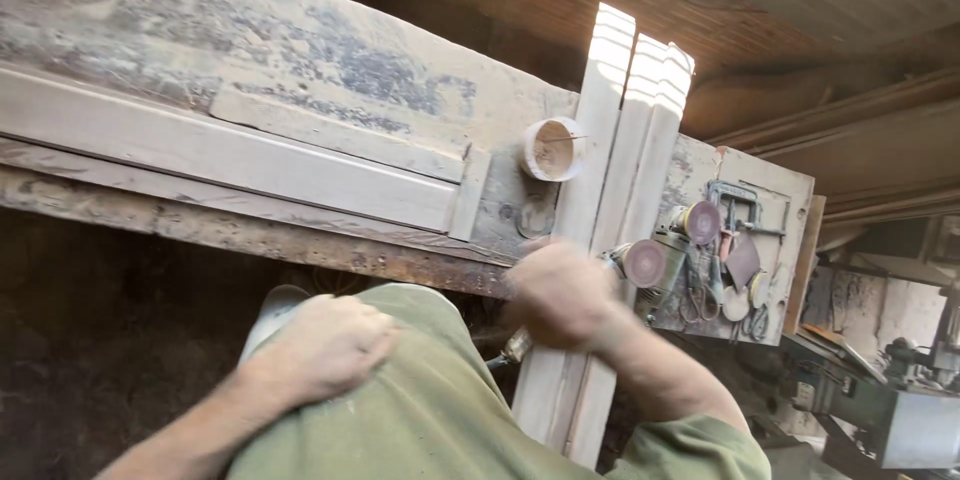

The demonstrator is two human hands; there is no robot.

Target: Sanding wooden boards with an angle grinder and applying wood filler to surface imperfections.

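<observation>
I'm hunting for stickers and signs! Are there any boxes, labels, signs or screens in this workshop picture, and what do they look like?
None that I can make out: no package, label, sign or screen shows.
Closest thing: a pale board on the right, hung with round sanding discs and small tools.
The right hand grips pale wooden strips; the left hand rests on green cloth.

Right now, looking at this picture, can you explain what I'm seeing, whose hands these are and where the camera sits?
The camera sits on a person's head and looks down, so the hands are their own. The right hand grips long pale wooden slats leaning on a worn wooden workbench. The left hand rests on the person's green clothing; whether it holds anything is unclear. A small round wooden cup lies on the bench. Further right, sanding discs and tools lie on a board.
</observation>
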